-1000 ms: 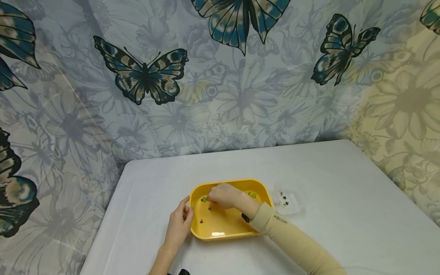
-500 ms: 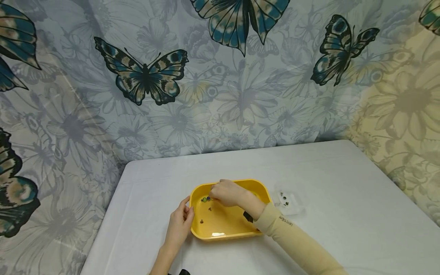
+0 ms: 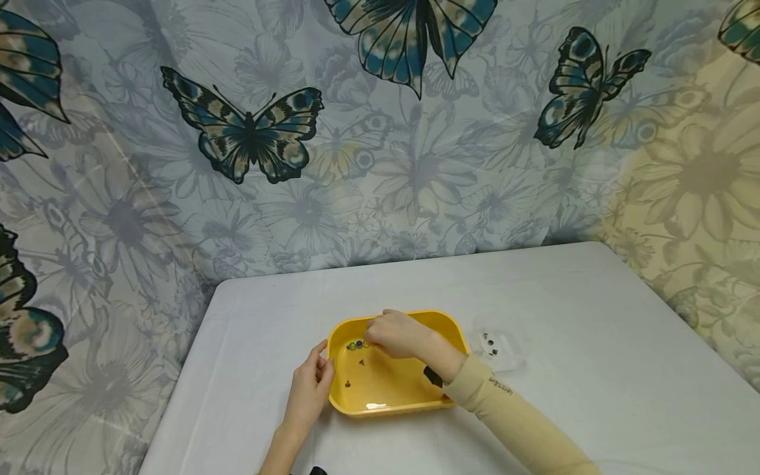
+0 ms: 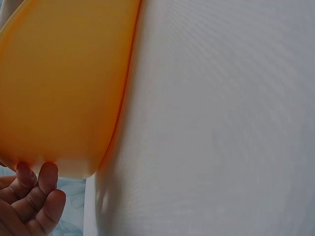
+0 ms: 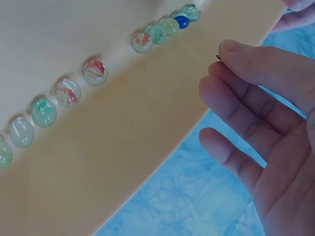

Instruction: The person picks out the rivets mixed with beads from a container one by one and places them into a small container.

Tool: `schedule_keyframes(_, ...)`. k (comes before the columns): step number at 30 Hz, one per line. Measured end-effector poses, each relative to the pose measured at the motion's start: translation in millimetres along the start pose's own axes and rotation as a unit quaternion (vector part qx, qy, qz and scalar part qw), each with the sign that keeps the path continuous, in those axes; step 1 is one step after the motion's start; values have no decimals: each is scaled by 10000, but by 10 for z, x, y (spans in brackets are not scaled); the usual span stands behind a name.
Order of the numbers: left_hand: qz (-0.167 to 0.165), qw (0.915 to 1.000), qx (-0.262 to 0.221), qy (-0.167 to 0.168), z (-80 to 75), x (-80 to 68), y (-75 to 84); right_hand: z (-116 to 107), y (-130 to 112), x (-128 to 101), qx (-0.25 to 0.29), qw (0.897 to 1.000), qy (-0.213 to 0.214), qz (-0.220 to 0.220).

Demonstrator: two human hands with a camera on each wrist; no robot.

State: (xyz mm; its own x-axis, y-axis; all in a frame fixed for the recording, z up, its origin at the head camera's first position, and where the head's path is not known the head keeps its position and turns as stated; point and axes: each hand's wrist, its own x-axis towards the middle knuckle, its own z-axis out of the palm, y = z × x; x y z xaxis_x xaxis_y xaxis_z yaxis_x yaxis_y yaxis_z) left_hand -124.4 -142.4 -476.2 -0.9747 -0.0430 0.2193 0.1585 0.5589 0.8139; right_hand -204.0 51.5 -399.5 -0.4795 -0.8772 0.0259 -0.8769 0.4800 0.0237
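Observation:
A yellow tray (image 3: pixel 441 318) sits on the white table (image 3: pixel 564 297). My left hand (image 3: pixel 309 389) grips its left rim, thumb over the edge, and the left wrist view shows fingers (image 4: pixel 34 196) curled under the tray (image 4: pixel 64 83). My right hand (image 3: pixel 394 335) hovers inside the tray by the far wall. Its fingers (image 5: pixel 256 113) are loosely bent and hold nothing I can see. A row of glass marbles (image 5: pixel 93 73) lines the tray wall, with a blue marble (image 5: pixel 181 21) near its end. The marbles (image 3: pixel 356 344) show just left of my right hand.
Two small dark bits (image 3: pixel 361 361) lie on the tray floor. A clear plastic container (image 3: pixel 497 348) with dark specks stands just right of the tray. A butterfly-print curtain (image 3: pixel 380 132) hangs behind the table. The table drops off at its left edge (image 3: pixel 196 369).
My right hand has drifted slightly right along the far wall, uncovering more marbles at the tray's far left. The green marbles seen earlier at the far right are now hidden. The left hand has stayed put.

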Motion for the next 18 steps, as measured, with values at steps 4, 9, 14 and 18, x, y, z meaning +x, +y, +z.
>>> schedule_keyframes(4,-16,10000,28,0,1,3,-3,-17,17,-22,-54,10000,52,28)
schedule_keyframes(9,-133,9999,-9,-62,-6,1,15,-33,52,-44,99,9999,76,117)
schedule_keyframes(14,-99,9999,3,-34,-5,5,10,-62,77,-91,206,9995,139,182)
schedule_keyframes(18,-78,10000,-4,-11,-8,3,13,-90,91,-143,129,9994,251,212)
